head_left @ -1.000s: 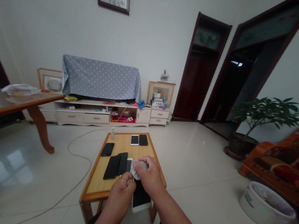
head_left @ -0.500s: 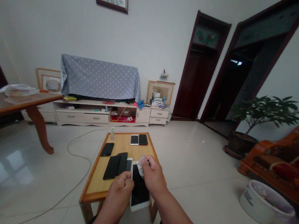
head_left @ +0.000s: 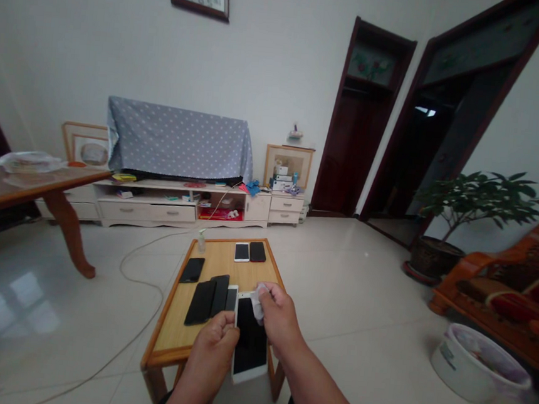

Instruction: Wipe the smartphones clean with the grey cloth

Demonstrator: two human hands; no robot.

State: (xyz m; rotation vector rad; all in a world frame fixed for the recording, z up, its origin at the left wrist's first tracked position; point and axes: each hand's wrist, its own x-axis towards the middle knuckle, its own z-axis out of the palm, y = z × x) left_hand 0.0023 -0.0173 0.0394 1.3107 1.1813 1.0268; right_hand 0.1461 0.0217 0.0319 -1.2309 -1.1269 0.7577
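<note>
My left hand (head_left: 214,342) grips the left edge of a white-framed phone (head_left: 250,342) with a dark screen, held above the near edge of a small wooden table (head_left: 170,338). My right hand (head_left: 277,313) is closed on a small white wipe (head_left: 258,300) pressed against the phone's upper right part. Just left of the phone, several dark phones (head_left: 207,297) lie overlapping on the table. A single black phone (head_left: 192,269) lies further left. A white phone (head_left: 242,252) and a black phone (head_left: 258,251) sit side by side at the far edge.
A small clear bottle (head_left: 202,242) stands at the table's far left corner. A cable (head_left: 139,256) runs over the tiled floor to a low TV cabinet (head_left: 179,203). A large wooden table (head_left: 30,181) stands left; a basin (head_left: 481,368), plant (head_left: 476,207) and wooden sofa (head_left: 511,292) stand right.
The right hand drew the wipe off the phone's middle toward its upper right, uncovering the dark screen. The left hand kept its grip on the phone's left edge.
</note>
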